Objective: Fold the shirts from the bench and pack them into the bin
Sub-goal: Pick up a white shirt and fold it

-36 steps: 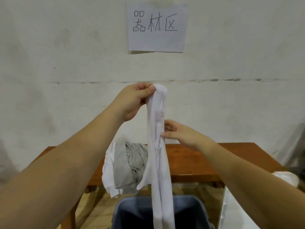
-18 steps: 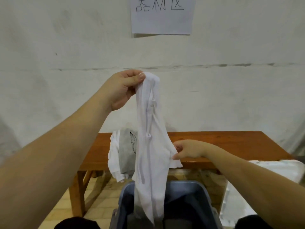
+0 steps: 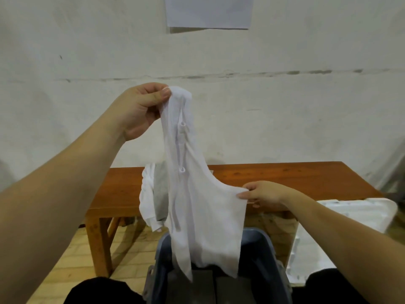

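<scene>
White shirt held up over bin, before wooden bench and pale wall.

A bench (image 3: 274, 178) is set against a scuffed wall (image 3: 285, 106) bearing a paper sheet (image 3: 208, 12); tiled floor (image 3: 72, 255) is seen below. The shirt (image 3: 197, 205) is hung with its long axis near vertical, hem down at the bin (image 3: 274, 270). Its top is pinched by the left hand (image 3: 140, 110), its side edge by the right hand (image 3: 263, 193). Further shirts (image 3: 153, 194) are draped over the bench.

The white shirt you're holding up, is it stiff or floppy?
Probably floppy: the white shirt hangs limp from the left hand and stretches where the right hand pulls. It likely weighs little; a fingertip pinch holds it.
</scene>
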A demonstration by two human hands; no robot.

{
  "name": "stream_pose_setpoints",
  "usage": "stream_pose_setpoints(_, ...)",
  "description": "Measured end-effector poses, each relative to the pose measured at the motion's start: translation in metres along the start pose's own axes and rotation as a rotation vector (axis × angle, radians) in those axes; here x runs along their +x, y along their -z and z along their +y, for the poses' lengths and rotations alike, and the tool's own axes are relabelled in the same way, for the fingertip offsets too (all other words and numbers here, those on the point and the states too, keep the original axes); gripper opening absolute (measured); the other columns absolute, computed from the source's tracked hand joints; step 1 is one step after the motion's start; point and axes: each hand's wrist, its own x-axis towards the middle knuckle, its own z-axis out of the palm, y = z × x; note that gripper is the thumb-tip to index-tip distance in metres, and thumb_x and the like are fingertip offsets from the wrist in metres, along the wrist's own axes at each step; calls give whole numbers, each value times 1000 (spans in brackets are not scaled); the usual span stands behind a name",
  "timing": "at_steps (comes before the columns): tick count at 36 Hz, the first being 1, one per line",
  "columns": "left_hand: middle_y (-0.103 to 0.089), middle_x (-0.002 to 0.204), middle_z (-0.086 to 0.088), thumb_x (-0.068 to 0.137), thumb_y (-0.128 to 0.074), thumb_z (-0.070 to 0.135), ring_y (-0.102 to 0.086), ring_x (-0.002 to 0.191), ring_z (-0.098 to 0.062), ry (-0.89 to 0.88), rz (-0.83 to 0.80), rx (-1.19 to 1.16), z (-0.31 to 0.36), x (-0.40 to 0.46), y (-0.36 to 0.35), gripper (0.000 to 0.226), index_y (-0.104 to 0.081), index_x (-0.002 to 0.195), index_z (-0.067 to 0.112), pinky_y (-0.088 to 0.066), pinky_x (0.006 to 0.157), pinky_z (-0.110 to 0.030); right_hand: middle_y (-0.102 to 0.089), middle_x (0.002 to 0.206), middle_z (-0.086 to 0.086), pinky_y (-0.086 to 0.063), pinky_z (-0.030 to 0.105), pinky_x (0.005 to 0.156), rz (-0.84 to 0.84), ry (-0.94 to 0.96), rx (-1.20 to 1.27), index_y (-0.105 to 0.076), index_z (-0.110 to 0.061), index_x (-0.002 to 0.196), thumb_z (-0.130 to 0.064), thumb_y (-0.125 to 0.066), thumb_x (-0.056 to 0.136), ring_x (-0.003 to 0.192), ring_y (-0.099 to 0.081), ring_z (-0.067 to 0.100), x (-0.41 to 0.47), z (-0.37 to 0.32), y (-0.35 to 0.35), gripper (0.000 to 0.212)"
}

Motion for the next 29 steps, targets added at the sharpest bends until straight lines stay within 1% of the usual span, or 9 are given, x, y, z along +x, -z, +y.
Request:
stream_pose_setpoints(2,-68,77,2,85,-62,18,-61,75,-13,0,14,-17,0,-2,3,13,-72,77,17,-52,74,-23,-74,103,-1,-50,32,93,33,22,246,-71,-16,110,-34,-68,91,100,-65,19,1,5,5,26)
stream_pose_setpoints(4,-69,79,2,84,-63,19,-62,76,-14,4,38,-36,0,-2,5,11,-72,80,17,-53,74,-24,-71,118,3,-47,41,102,67,75,471,-68,-14,119,-29,-68,90,114,-63,25,3,7,6,33)
stream_pose_setpoints(9,-68,79,2,94,-59,16,-61,75,-14,32,109,-64,-2,5,-8,10,-68,90,14,-53,73,-27,-64,130,14,-46,50,102,-27,279,863,-55,-8,133,-22,-63,91,121,-60,32,-5,-25,2,46)
stream_pose_setpoints(14,-71,82,-1,95,-60,14,-66,76,-14,94,151,-128,-12,18,-43,8,-67,96,11,-54,69,-26,-64,132,7,-47,43,103,-58,359,738,-53,-16,139,-23,-67,90,122,-61,25,-3,-68,-17,52)
stream_pose_setpoints(18,-73,76,-2,97,-55,11,-68,71,-14,150,146,-280,-28,22,-73,12,-65,92,8,-55,72,-28,-71,113,2,-55,31,89,-71,325,528,-64,-15,121,-17,-64,93,102,-68,19,-2,-86,-41,28)
stream_pose_setpoints(20,-73,76,-3,98,-55,12,-69,71,-14,179,145,-331,-39,22,-80,12,-65,92,7,-55,75,-30,-71,111,4,-55,32,90,-74,309,468,-68,-15,115,-20,-66,93,102,-68,21,-1,-85,-51,23)
stream_pose_setpoints(22,-72,79,-3,98,-55,13,-68,75,-15,201,159,-339,-49,21,-81,11,-65,95,8,-55,76,-31,-71,116,8,-53,40,97,-30,308,476,-70,-16,113,-25,-69,90,108,-67,24,3,-82,-58,24)
stream_pose_setpoints(26,-70,100,-3,101,-51,19,-68,86,-21,228,182,-269,-75,13,-70,23,-58,121,9,-56,80,-33,-69,116,14,-48,52,103,72,305,655,-71,-16,107,-23,-69,90,104,-66,26,4,-73,-56,18)
stream_pose_setpoints(29,-65,122,-4,98,-56,35,-69,99,-26,347,154,-173,-105,-6,-59,50,-35,142,20,-54,87,-37,-69,117,9,-49,50,103,150,331,718,-70,-20,113,-26,-66,92,112,-63,30,4,-68,-48,22)
